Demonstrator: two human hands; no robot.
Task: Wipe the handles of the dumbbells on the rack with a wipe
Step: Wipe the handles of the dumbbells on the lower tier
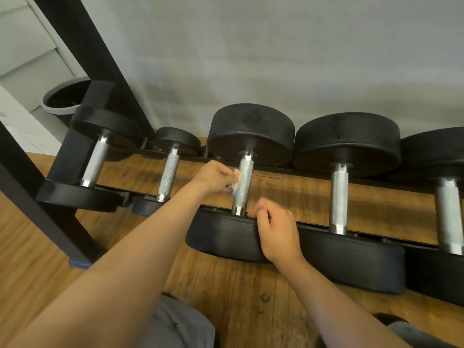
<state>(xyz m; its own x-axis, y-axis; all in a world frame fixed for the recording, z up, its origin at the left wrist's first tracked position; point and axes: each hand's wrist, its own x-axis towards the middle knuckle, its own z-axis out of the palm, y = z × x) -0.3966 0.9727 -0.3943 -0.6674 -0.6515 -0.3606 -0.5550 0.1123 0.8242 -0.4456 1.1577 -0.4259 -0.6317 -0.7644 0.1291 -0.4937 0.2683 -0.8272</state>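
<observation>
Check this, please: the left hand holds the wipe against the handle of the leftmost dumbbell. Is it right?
Not quite. In the head view, the left hand holds the wipe against the handle of the third dumbbell from the left, not the leftmost.

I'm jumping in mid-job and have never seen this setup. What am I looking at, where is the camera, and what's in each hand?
There is no machine here: a person is working with two bare hands. The single picture comes from a camera worn on the person's head, looking forward and down.

In front stands a black rack carrying five dumbbells side by side, each with black ends and a silver handle. The left hand pinches a white wipe against the handle of the middle dumbbell. The right hand has its fingers curled on the near end of that same dumbbell, apparently steadying it. A grey bin stands behind the rack on the left.
</observation>
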